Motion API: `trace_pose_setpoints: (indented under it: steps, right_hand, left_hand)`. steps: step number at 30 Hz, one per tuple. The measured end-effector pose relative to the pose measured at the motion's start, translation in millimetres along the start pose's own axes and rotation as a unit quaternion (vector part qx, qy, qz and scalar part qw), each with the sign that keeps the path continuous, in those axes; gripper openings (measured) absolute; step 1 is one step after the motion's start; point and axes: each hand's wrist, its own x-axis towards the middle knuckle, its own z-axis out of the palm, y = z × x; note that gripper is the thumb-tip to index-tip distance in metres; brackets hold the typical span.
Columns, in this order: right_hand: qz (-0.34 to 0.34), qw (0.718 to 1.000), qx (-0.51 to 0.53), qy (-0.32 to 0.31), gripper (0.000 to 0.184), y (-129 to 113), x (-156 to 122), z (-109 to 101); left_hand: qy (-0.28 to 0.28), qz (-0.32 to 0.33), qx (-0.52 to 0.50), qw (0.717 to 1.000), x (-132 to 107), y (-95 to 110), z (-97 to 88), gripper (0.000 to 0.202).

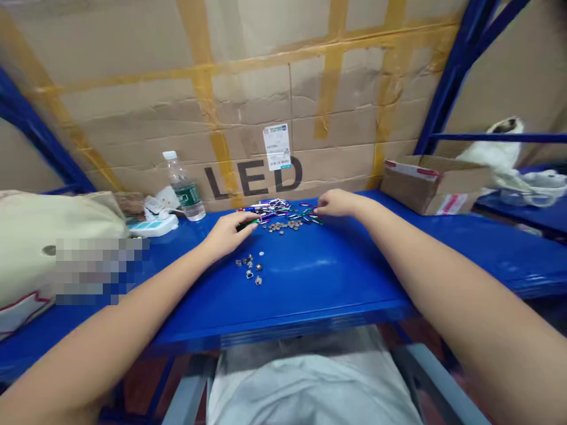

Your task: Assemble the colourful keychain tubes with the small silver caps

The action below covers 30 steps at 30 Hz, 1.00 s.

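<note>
A heap of small coloured carabiner clips (283, 210) lies at the back of the blue shelf (319, 277), with small round metal pieces (283, 226) in front of it. My left hand (228, 233) rests on the shelf at the heap's left edge, fingers pinched on a dark green clip (246, 224). My right hand (339, 203) reaches the heap's right edge, its fingertips closed among the clips; what it grips is too small to tell. A second small cluster of metal pieces (251, 269) lies nearer me, below my left hand.
A large taped cardboard box marked LED (248, 112) forms the back wall. A water bottle (185, 188) and a white power strip (153, 224) stand at the left, beside a beige bag (53, 236). An open small carton (432, 183) sits at the right. Blue rack posts (447, 82) flank the shelf.
</note>
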Motion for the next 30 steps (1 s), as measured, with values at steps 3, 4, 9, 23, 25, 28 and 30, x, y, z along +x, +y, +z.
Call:
trace_pose_setpoints:
  steps: [3,4,9,23,25,28,30]
  right_hand:
    - [0.008,0.994,0.055,-0.090,0.032,1.1,-0.9,8.1]
    - [0.010,0.992,0.062,-0.106,0.031,0.5,-1.1,9.7]
    - [0.004,0.993,0.047,-0.106,0.020,-10.3,-4.9,9.1]
    - [-0.080,0.996,0.027,0.007,0.011,-25.1,-5.0,10.4]
    - [-0.140,0.986,0.066,0.061,0.013,-42.8,-16.4,5.5]
    - [-0.264,0.954,0.112,0.088,0.014,-76.0,-35.7,1.1]
    - [-0.315,0.938,0.096,0.108,0.012,-93.2,-44.4,1.6]
  left_hand:
    - [-0.016,0.016,0.004,1.000,-1.0,2.1,2.0,0.034]
    - [-0.020,0.019,0.004,1.000,-1.2,2.6,2.5,0.034]
    - [-0.032,0.020,-0.002,0.999,-1.0,4.1,3.5,0.033]
    - [-0.094,-0.010,-0.024,0.995,-1.9,14.9,9.5,0.035]
    - [-0.092,-0.039,-0.055,0.993,-2.1,18.8,10.0,0.036]
    - [-0.085,-0.079,-0.107,0.987,-1.2,25.8,10.1,0.036]
    - [-0.086,-0.096,-0.141,0.982,-0.3,28.9,9.4,0.037]
